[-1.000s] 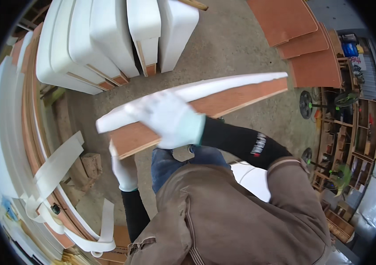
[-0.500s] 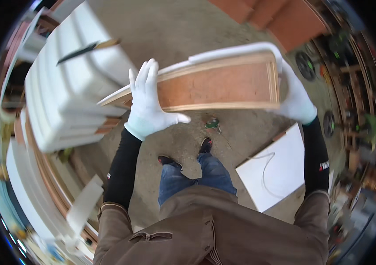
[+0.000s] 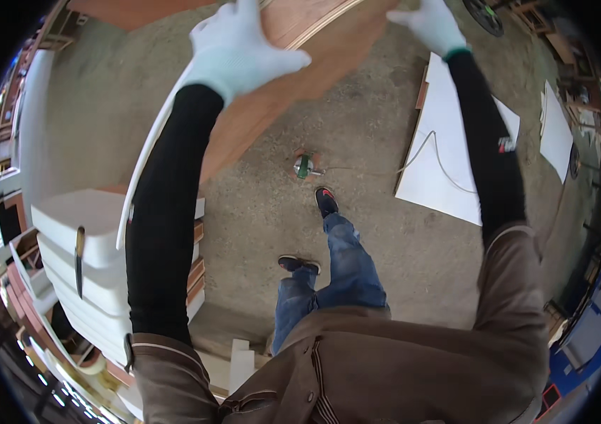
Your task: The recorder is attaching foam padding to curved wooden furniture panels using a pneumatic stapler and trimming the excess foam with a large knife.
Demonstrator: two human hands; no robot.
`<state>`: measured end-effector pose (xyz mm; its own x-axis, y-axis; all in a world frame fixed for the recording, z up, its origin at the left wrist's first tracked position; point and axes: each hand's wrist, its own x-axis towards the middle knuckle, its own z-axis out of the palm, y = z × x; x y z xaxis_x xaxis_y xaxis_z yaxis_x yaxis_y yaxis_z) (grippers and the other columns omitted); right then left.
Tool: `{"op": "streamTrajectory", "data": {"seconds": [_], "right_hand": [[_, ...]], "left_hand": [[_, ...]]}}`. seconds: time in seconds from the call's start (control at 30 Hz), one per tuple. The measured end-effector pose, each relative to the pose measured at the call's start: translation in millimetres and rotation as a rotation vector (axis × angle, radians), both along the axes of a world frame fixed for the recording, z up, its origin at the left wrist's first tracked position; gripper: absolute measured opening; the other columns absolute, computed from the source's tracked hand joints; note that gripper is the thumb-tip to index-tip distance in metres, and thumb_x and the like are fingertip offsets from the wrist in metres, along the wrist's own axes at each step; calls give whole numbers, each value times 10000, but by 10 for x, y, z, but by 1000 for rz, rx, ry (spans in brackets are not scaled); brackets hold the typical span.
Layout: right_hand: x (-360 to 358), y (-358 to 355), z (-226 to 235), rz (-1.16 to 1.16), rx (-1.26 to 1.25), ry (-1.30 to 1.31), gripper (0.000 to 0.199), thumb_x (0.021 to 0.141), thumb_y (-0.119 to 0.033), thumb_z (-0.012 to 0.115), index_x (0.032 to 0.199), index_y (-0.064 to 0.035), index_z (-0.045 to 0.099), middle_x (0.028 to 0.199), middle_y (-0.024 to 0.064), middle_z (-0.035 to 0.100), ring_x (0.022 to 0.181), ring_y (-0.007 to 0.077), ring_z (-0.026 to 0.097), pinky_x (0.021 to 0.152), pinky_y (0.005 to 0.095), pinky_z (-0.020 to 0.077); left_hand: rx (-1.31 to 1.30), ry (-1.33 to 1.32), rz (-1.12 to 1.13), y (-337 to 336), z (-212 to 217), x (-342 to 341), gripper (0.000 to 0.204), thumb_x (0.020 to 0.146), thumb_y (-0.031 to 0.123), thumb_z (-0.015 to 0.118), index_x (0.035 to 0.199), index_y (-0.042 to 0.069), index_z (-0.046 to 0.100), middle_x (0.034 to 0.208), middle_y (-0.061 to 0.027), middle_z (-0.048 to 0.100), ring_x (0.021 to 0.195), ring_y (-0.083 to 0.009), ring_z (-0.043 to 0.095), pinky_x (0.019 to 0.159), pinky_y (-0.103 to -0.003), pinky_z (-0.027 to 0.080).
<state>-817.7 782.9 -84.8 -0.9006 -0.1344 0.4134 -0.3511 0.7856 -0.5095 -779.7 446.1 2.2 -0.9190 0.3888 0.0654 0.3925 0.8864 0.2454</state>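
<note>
A large brown wooden panel [image 3: 265,106] with a white face edge and a layered plywood rim is raised in front of me, its far part cut off by the upper border. My left hand [image 3: 240,53], in a white glove, holds its left side with the thumb stretched along the rim. At the right end of the panel is my right hand [image 3: 431,27], also gloved, its fingertips reaching toward the wood. Both arms are extended forward. Some fingers of both hands are out of view.
A green hand tool [image 3: 303,167] lies on the concrete floor, its hose running onto a white sheet [image 3: 431,173] at right. Stacked white panels [image 3: 88,297] stand at left with a knife [image 3: 79,261] on top. Another white sheet [image 3: 556,134] lies farther right.
The panel and both hands have moved farther forward and up in view. My view has turned, so the panel's long brown underside now shows, and my feet have shifted.
</note>
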Motion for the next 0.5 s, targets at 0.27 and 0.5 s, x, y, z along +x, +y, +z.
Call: {"op": "streamTrajectory", "data": {"seconds": [0.27,0.5], "right_hand": [[3496,199,-2545,-494,-201,-843,757,881,-229,748,1531,-81,389,1501,235,458,1377,397,456,1133,449,405],[5193,-1169,-2968,-785,-429,-1261,673,797,-380,827,1279,26,592,1173,226,661,1142,386,618,999,415,495]], "left_hand": [[-85,30,-79,1429,-827,-1461,978,581,520,861,1311,-30,512,1230,-249,643,1140,-382,648,993,-445,519],[100,204,-88,1375,-1162,-1509,778,695,427,792,1282,-42,589,1162,-268,679,1156,-393,630,1036,-443,479]]}}
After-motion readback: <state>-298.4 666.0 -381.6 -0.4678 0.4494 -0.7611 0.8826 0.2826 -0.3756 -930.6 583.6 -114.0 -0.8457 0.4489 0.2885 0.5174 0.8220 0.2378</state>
